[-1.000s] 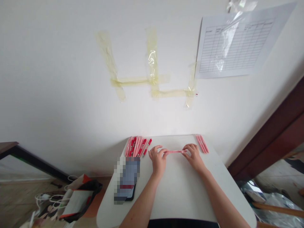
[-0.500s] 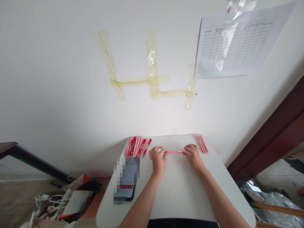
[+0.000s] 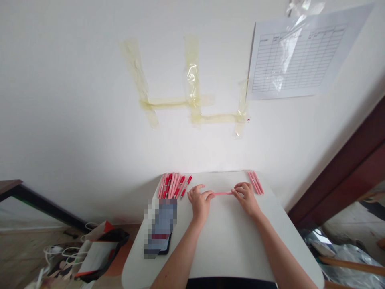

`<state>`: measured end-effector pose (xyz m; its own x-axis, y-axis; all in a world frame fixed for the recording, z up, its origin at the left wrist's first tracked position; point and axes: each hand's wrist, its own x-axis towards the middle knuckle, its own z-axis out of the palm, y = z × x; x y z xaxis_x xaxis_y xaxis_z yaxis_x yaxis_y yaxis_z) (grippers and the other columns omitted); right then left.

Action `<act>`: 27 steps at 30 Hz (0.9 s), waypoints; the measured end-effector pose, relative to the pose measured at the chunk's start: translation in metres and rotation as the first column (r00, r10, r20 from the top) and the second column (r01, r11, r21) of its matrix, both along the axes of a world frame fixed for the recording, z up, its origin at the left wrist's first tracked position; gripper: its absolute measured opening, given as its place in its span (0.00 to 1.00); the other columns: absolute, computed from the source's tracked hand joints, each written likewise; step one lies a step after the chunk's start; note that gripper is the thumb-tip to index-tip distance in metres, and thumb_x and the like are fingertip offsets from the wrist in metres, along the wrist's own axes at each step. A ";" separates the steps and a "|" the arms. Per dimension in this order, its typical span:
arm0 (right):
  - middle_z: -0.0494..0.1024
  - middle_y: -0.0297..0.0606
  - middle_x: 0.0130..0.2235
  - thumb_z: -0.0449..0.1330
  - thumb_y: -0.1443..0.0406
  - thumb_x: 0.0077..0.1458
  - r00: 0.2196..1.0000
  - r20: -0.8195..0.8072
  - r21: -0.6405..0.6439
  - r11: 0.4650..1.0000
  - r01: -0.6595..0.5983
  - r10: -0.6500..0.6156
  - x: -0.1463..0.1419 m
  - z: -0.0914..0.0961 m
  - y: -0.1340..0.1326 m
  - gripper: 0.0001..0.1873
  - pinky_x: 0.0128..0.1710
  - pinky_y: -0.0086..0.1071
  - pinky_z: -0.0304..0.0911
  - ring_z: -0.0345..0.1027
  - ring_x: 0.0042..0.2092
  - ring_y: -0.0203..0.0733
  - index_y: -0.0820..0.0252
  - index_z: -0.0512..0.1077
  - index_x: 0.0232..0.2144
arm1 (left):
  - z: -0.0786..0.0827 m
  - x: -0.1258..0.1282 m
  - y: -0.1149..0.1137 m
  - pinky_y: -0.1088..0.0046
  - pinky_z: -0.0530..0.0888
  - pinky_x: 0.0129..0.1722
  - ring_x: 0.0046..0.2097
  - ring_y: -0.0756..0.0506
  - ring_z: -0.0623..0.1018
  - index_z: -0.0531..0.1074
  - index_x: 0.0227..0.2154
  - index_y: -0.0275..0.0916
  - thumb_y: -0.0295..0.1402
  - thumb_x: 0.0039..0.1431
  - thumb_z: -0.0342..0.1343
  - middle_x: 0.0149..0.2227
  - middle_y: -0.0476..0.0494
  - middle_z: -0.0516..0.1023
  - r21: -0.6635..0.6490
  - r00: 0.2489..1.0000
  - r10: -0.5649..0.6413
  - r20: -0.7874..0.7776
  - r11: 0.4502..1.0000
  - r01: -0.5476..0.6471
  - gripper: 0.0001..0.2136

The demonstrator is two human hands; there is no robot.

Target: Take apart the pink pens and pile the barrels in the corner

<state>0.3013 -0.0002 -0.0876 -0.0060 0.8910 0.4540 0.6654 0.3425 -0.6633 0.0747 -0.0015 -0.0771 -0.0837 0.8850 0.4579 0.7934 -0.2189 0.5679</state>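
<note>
A slim pink pen [image 3: 222, 194] is held level above the white table [image 3: 231, 241], one end in each hand. My left hand [image 3: 201, 202] pinches its left end between thumb and fingertips. At the other end, the fingertips of my right hand [image 3: 245, 198] close on it. Several pink and red pens [image 3: 171, 186] lie in a bunch at the table's back left, and a red-capped pen [image 3: 186, 186] rests at the bunch's right side. Beyond my right hand, 3 pink pens [image 3: 255, 182] lie side by side near the back right corner.
A phone [image 3: 165, 224], partly blurred out, lies at the table's left. Behind the table rises a white wall [image 3: 90, 100] with yellowed tape [image 3: 192, 76] and a printed sheet [image 3: 297, 60]. Bags and cables [image 3: 96, 253] sit on the floor at left.
Both hands keep their grip on the pen. My left hand has shifted very slightly left, and the pen has barely moved.
</note>
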 end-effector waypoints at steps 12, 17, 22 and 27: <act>0.75 0.42 0.48 0.58 0.46 0.60 1.000 0.004 0.048 0.999 -0.003 0.003 0.001 0.003 -0.002 0.18 0.55 0.50 0.61 0.62 0.54 0.54 0.49 0.74 0.43 | 0.003 0.001 -0.002 0.46 0.59 0.63 0.57 0.37 0.66 0.83 0.28 0.50 0.33 0.53 0.66 0.51 0.44 0.74 0.020 1.000 0.017 0.025 1.000 -0.018 0.03; 0.76 0.42 0.42 0.54 0.46 0.63 1.000 0.006 0.039 0.999 0.010 -0.010 0.000 0.000 0.000 0.19 0.53 0.49 0.61 0.62 0.52 0.54 0.50 0.75 0.33 | 0.003 0.000 -0.002 0.46 0.59 0.63 0.57 0.37 0.67 0.83 0.28 0.50 0.33 0.52 0.68 0.52 0.45 0.73 0.026 1.000 0.009 0.019 1.000 -0.010 0.03; 0.75 0.42 0.38 0.54 0.43 0.62 0.999 -0.027 0.001 1.000 0.029 -0.029 -0.001 -0.002 0.002 0.24 0.53 0.50 0.60 0.62 0.50 0.54 0.52 0.75 0.27 | 0.006 0.000 -0.002 0.43 0.58 0.64 0.57 0.38 0.67 0.83 0.28 0.51 0.32 0.50 0.69 0.52 0.45 0.73 0.033 1.000 0.006 0.014 0.999 -0.006 0.05; 0.75 0.43 0.36 0.53 0.43 0.62 0.999 -0.037 -0.034 0.999 0.032 -0.033 -0.001 -0.002 0.002 0.26 0.53 0.52 0.58 0.61 0.49 0.55 0.52 0.76 0.25 | 0.009 0.000 -0.003 0.41 0.54 0.65 0.59 0.37 0.65 0.83 0.29 0.49 0.30 0.52 0.67 0.54 0.43 0.73 0.011 1.000 -0.021 0.011 1.000 0.021 0.04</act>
